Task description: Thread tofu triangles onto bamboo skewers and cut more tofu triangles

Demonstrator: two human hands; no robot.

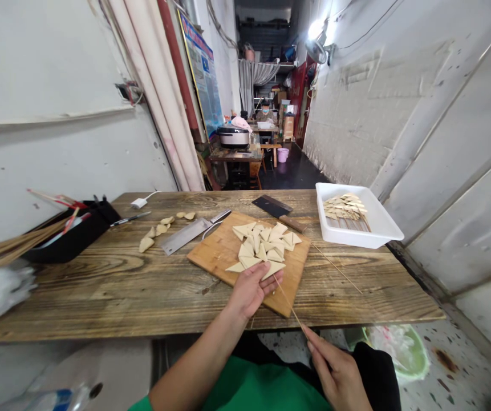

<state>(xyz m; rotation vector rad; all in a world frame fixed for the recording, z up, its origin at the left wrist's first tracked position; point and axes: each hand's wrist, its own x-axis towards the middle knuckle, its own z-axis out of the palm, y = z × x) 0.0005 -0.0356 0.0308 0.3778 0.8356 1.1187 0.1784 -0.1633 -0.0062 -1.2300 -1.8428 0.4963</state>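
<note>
Over the near edge of the wooden cutting board [213, 248], my left hand [248, 292] is closed on a pale, flat triangular slice [274, 269], perhaps tofu. My right hand [335, 368], in front of the table edge, pinches a thin wooden skewer [290, 305]. The skewer slants up to the left hand, its tip at the slice; whether it has pierced it I cannot tell. A heap of similar triangular slices [266, 242] lies on the board just beyond my left hand. Another bare skewer [339, 269] lies on the table to the right.
A white tray [352, 238] at the right holds skewered slices [343, 206]. One cleaver [187, 235] lies left of the board; a dark-bladed one [271, 205] touches its far edge. Rounded offcuts [159, 228], a pen [130, 219] and a black box [74, 237] with sticks are leftward.
</note>
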